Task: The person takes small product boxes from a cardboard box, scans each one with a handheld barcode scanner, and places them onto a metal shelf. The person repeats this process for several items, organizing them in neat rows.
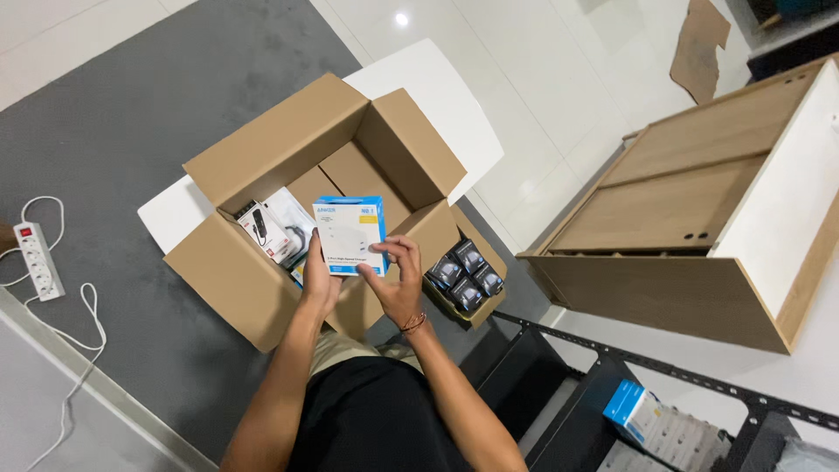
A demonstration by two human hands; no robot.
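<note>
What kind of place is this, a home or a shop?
Probably a stockroom or a room used for packing goods: an open cardboard box holding boxed electronics, metal shelving, and a wooden cabinet lying on the tiled floor.

We looked steeply down from the single head camera, close above the open brown cardboard box (301, 188), with the grey carpet (105, 140) at ten o'clock.
</note>
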